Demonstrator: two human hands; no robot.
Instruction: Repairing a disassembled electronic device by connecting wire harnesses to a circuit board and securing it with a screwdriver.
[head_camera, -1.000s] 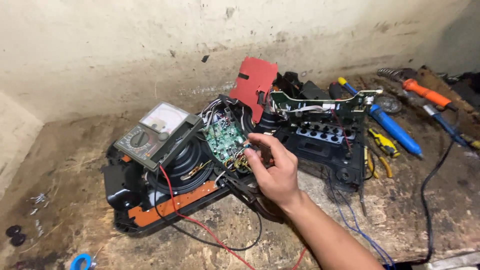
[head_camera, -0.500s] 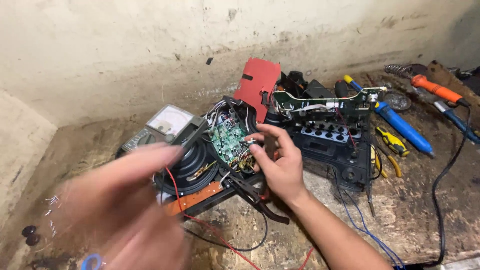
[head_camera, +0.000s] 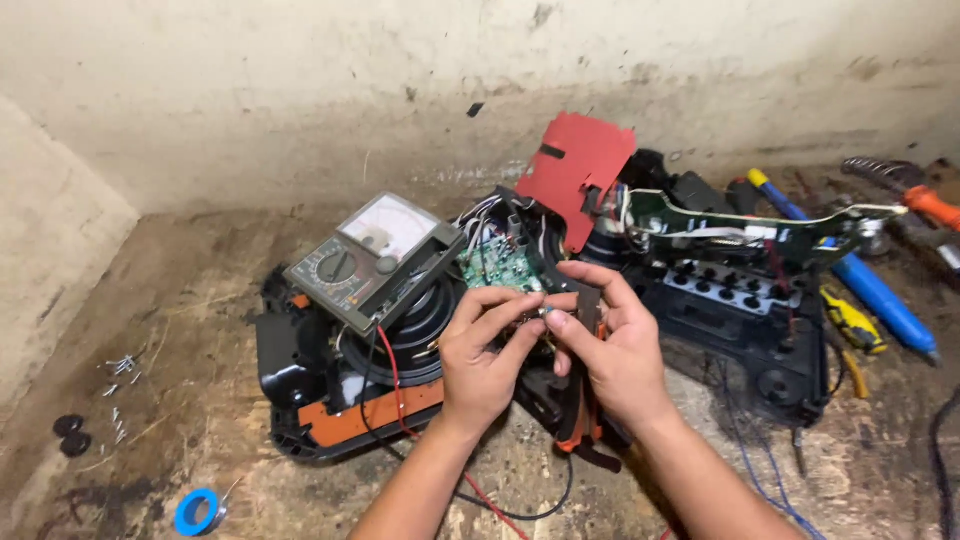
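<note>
An opened black-and-orange speaker housing (head_camera: 340, 425) lies on the worn bench, with a speaker cone (head_camera: 412, 322) and a small green circuit board (head_camera: 495, 268) exposed. An analog multimeter (head_camera: 372, 262) rests on top of it. My left hand (head_camera: 485, 365) and my right hand (head_camera: 618, 358) meet just below the board. Their fingertips pinch a small metal-tipped part (head_camera: 541, 313) among the wires; what it is stays too small to tell. A red lead (head_camera: 392, 372) runs from the meter down past my left wrist.
A red panel (head_camera: 578, 170) stands upright behind, next to a long green board (head_camera: 760, 225) and a black button panel (head_camera: 745, 300). A blue-handled screwdriver (head_camera: 865, 278), a yellow tool (head_camera: 850, 322) and an orange-handled tool (head_camera: 935, 205) lie right. Loose screws (head_camera: 120, 365) and a blue tape roll (head_camera: 197, 510) lie left.
My left hand swept in from the lower left and joined my right hand at the circuit board. My right hand stayed there, now pinching together with the left.
</note>
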